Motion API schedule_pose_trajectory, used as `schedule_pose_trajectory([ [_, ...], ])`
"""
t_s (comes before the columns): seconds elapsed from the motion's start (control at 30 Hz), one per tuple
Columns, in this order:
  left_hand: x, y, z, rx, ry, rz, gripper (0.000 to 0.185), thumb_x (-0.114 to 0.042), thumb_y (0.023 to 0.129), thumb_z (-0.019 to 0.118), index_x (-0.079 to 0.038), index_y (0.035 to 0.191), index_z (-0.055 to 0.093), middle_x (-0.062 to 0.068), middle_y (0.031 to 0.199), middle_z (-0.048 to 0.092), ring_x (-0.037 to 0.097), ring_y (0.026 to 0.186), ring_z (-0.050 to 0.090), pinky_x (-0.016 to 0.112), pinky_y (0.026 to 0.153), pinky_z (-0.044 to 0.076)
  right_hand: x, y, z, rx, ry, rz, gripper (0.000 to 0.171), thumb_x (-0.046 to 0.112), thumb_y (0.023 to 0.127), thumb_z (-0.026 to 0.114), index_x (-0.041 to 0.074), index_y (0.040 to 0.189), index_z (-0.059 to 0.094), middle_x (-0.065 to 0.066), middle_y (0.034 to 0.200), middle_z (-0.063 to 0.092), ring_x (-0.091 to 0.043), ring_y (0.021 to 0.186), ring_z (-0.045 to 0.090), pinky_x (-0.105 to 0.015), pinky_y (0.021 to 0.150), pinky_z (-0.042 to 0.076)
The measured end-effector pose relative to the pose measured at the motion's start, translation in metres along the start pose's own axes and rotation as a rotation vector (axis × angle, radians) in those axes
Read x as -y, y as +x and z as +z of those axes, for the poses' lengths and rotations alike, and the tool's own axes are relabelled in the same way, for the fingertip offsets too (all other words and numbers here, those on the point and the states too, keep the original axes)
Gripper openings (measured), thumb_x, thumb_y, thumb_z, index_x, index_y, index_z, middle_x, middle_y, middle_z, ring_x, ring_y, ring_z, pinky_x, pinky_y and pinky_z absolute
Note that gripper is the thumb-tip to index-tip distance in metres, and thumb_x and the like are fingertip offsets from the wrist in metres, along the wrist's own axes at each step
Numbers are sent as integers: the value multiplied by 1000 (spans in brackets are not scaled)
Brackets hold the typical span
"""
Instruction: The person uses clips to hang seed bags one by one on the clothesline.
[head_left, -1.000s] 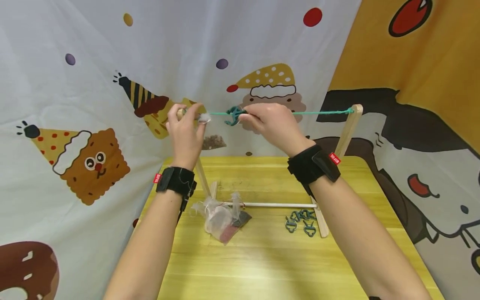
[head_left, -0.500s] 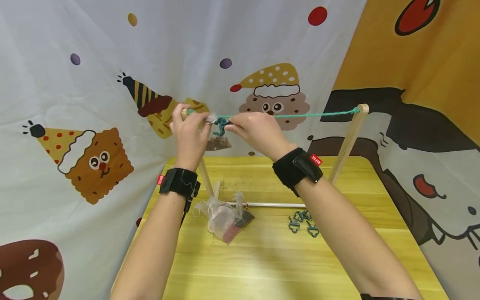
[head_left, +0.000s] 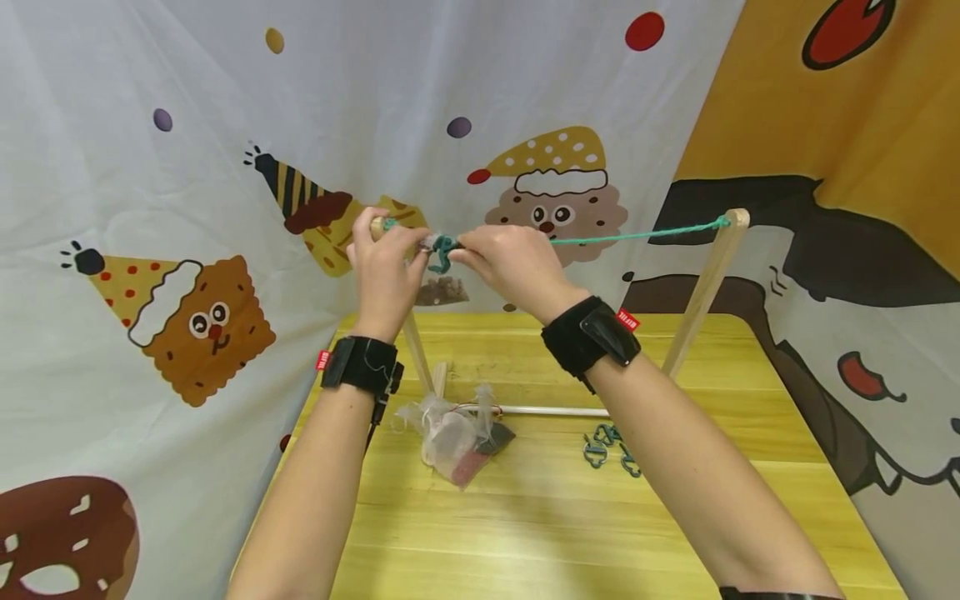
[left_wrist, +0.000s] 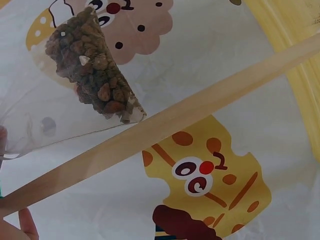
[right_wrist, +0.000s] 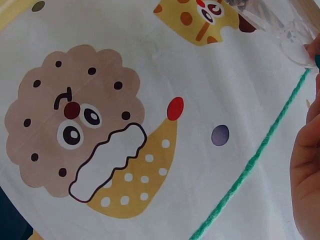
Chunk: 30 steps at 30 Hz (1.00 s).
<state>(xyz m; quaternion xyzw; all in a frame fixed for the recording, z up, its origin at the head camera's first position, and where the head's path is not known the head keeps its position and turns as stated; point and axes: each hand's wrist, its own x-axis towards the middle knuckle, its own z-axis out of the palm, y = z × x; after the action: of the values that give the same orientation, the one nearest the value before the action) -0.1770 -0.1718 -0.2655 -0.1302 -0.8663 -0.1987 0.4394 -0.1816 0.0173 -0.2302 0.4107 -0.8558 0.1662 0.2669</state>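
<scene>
My left hand [head_left: 386, 279] pinches the gathered top of a sheer drawstring bag [head_left: 442, 292] at the left part of a green string [head_left: 637, 234]. Brown pebble-like bits fill the bottom of this bag [left_wrist: 92, 65] in the left wrist view. Between thumb and fingers, my right hand [head_left: 517, 262] holds a dark teal plastic clip [head_left: 442, 254] against the bag's top, at the string. Whether the clip has closed over the string and bag is hidden by fingers. In the right wrist view the string [right_wrist: 250, 165] runs up to my fingers.
Wooden posts stand left [head_left: 418, 354] and right [head_left: 705, 287], joined low by a white rod [head_left: 555, 411]. Several sheer bags [head_left: 450, 442] lie on the yellow table [head_left: 525, 542] at left. Several teal clips [head_left: 596, 452] lie near the right post, partly behind my forearm.
My right hand has moved left along the string, bringing the clip to the bag top in my left hand. The string now dips toward my hands.
</scene>
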Motion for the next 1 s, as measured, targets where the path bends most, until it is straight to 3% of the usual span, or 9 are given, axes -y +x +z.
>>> schedule_pose_trajectory([
  [0.1,2,-1,0,5,-8,11,13,-16,81,67,-13,93,71,2,88,65,20,120,31,46,80,31,0,1,0,39,2,12,23,35,89,52,16,94,66,3,77,61,-9,63,49,-21,59,40],
  [0.23,5,-4,0,1,-31,13,13,-16,81,67,-13,93,71,2,87,65,18,120,31,46,79,30,2,2,4,121,16,33,24,36,88,52,16,88,66,4,75,60,-9,62,49,-22,58,40],
  [0.37,6,-6,0,3,-43,13,13,-15,82,65,-13,93,71,2,86,65,18,121,30,46,79,29,6,1,11,141,30,20,21,35,88,54,17,84,66,4,71,59,-9,58,49,-23,54,40],
  [0.67,4,-4,0,11,-23,48,12,-18,83,65,-13,92,72,1,86,64,18,121,30,46,78,31,4,-1,7,63,-22,-3,26,37,89,51,16,92,67,2,74,60,-10,61,49,-23,56,39],
  [1.0,5,0,-2,19,10,67,13,-17,81,67,-13,91,72,1,84,65,22,119,32,45,75,32,-1,1,-5,-98,38,-13,25,33,89,51,14,97,66,0,84,64,-10,64,53,-23,58,41],
])
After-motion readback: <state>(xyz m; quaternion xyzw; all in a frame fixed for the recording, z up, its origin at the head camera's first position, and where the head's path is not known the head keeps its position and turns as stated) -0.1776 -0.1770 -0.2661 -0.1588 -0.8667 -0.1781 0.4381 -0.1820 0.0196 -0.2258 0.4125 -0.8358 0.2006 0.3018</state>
